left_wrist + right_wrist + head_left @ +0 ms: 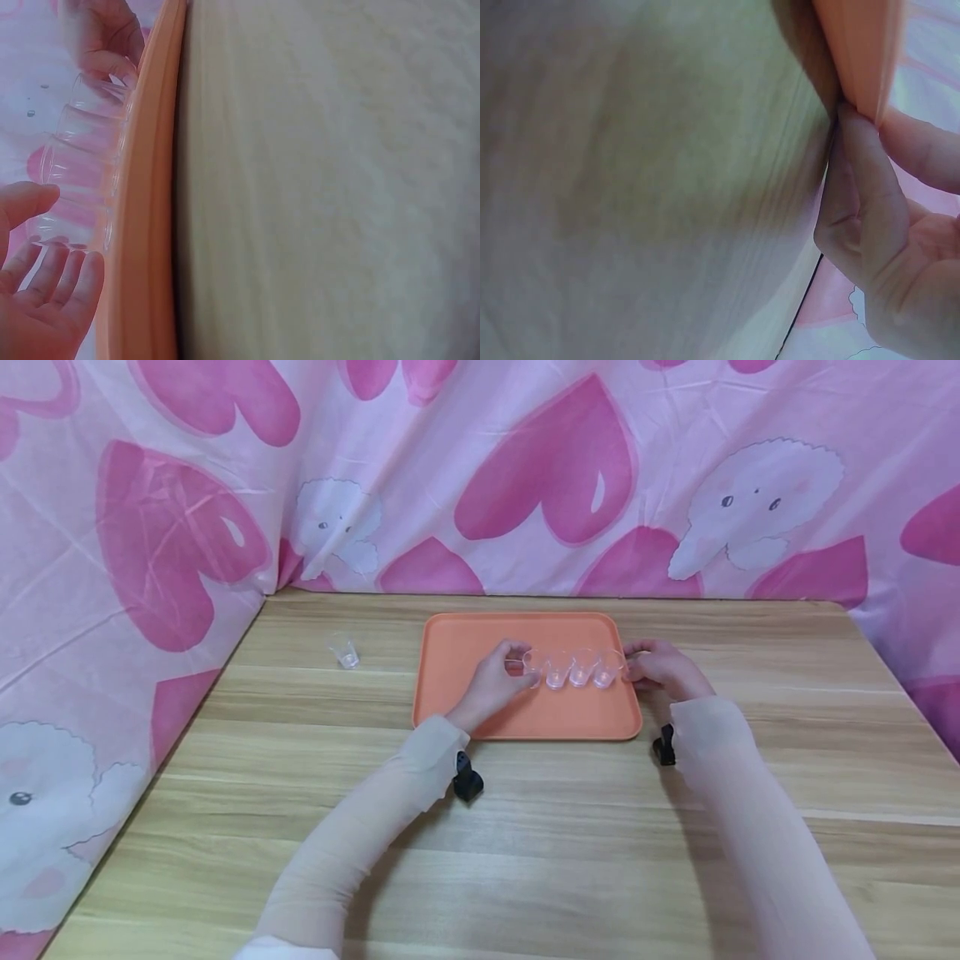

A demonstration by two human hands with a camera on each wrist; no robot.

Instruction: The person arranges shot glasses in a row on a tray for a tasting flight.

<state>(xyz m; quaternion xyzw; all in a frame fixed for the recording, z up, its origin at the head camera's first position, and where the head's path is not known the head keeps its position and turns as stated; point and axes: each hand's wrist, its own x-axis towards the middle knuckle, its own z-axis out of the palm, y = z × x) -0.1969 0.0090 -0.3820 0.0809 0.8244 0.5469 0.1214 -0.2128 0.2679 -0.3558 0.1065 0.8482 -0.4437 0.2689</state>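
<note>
Several clear plastic cups (578, 670) stand side by side in a row on an orange tray (472, 631). At the row's left end is my left hand (495, 681), its thumb and extended fingers on either side of the end cup (71, 225). In the left wrist view the fingers look straight and touch or nearly touch that cup; the thumb hides part of it in the head view. My right hand (663, 668) is at the tray's right edge, beside the last cup. Its thumb and fingers pinch the tray rim (866, 60) in the right wrist view.
One more clear cup (347, 653) stands on the wooden table (570, 827), left of the tray. Pink printed cloth (420, 468) hangs behind the table and along its left side. A black wrist camera (467, 778) is strapped to the left wrist.
</note>
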